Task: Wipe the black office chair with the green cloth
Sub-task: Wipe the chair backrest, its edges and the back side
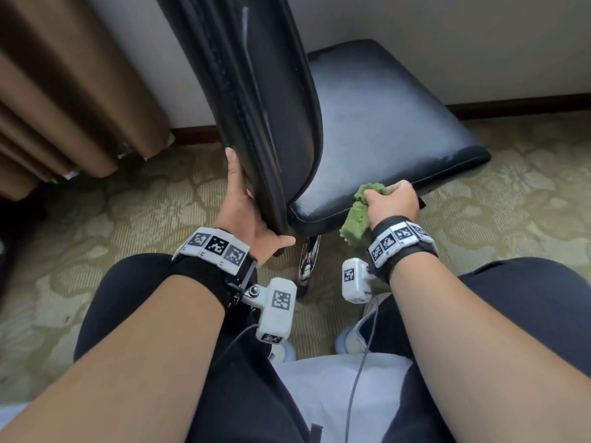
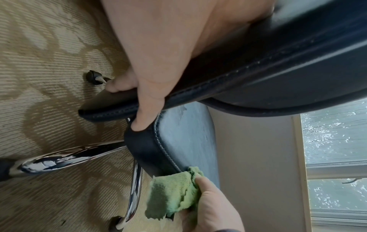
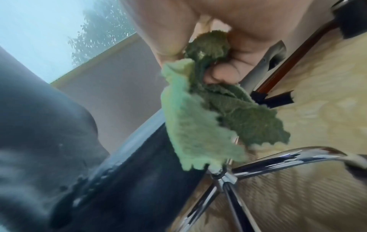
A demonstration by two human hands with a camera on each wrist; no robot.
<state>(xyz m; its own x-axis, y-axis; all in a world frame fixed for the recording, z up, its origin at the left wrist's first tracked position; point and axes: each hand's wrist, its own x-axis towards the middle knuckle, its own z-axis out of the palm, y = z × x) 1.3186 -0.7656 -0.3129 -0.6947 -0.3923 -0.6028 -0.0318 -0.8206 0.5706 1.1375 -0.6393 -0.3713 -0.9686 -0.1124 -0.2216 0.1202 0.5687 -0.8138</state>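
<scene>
The black office chair stands in front of me, its backrest [image 1: 256, 100] upright at the centre and its seat [image 1: 383, 123] stretching to the right. My left hand [image 1: 246, 206] grips the lower edge of the backrest [image 2: 258, 70], thumb under the corner. My right hand [image 1: 391, 201] holds the bunched green cloth [image 1: 361, 212] against the near edge of the seat [image 2: 190, 141]; part of the cloth [image 2: 172, 197] hangs down below the edge. In the right wrist view the cloth [image 3: 208, 117] is blurred and drapes over the seat rim.
The chrome star base [image 2: 65, 158] with castors spreads under the seat on patterned carpet [image 1: 144, 199]. Brown curtains [image 1: 64, 100] hang at the left, a wall with dark skirting [image 1: 511, 105] runs behind. My knees [image 1: 527, 292] flank the chair's base.
</scene>
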